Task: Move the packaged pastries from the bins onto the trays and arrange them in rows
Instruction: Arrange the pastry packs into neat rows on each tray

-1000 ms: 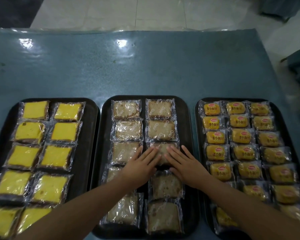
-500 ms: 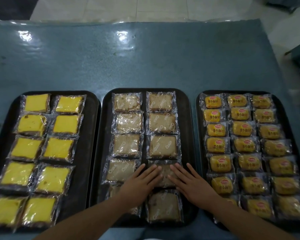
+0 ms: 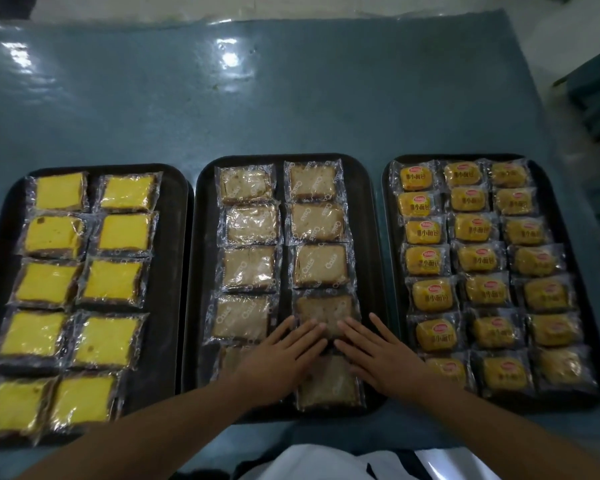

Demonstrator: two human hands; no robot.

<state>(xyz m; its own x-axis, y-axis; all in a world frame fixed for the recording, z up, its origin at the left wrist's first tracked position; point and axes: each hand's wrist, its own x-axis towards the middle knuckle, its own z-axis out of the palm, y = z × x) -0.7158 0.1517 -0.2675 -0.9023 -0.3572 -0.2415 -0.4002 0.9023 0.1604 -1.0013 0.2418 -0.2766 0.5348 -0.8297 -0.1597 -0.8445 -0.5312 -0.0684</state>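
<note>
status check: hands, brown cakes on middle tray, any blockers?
Left hand and right hand flat, fingers straight, on fourth brown cake, right column. Middle tray in rows. Nothing blocking.

Both hands [image 3: 329, 358] slid one row nearer (onto the fourth brown pastry [image 3: 326, 315]).

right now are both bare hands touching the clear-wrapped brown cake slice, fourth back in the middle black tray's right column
Touching. The head view shows the straight fingers of the left hand and right hand lying flat on the brown cake slice.
</note>
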